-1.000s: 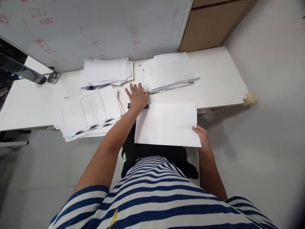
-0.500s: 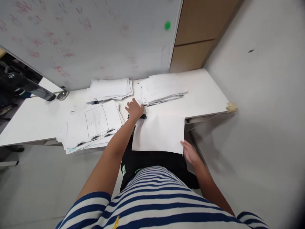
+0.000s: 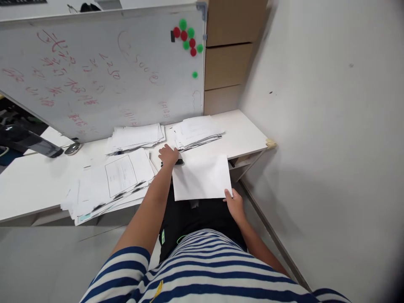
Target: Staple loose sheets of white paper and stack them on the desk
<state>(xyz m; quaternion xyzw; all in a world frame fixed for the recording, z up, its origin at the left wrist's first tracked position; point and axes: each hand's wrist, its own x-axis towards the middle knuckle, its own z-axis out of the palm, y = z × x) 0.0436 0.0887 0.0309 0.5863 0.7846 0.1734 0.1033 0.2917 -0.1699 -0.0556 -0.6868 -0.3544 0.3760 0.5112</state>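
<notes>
My right hand (image 3: 234, 202) pinches the lower right corner of a blank white paper sheet (image 3: 202, 179), with the thumb on top. The sheet reaches over the desk's front edge above my lap. My left hand (image 3: 168, 155) lies palm down with its fingers apart, its heel across a slim black object (image 3: 179, 162) that resembles a stapler. The sheet's upper left corner is beside that object; whether it sits inside is hidden. To the left spreads a pile of printed papers (image 3: 123, 176). Behind my left hand are two more paper stacks, a left one (image 3: 137, 136) and a right one (image 3: 198, 130).
A whiteboard (image 3: 104, 84) with red writing and round magnets stands behind the white desk (image 3: 28, 181). A dark bottle (image 3: 34, 141) and a silver round object (image 3: 73, 148) are at the left. Cardboard boxes (image 3: 229, 63) and a wall (image 3: 331, 147) bound the right.
The camera view has tilted up, showing more of the whiteboard and its magnets. Both hands keep about the same places at the sheet and the black object.
</notes>
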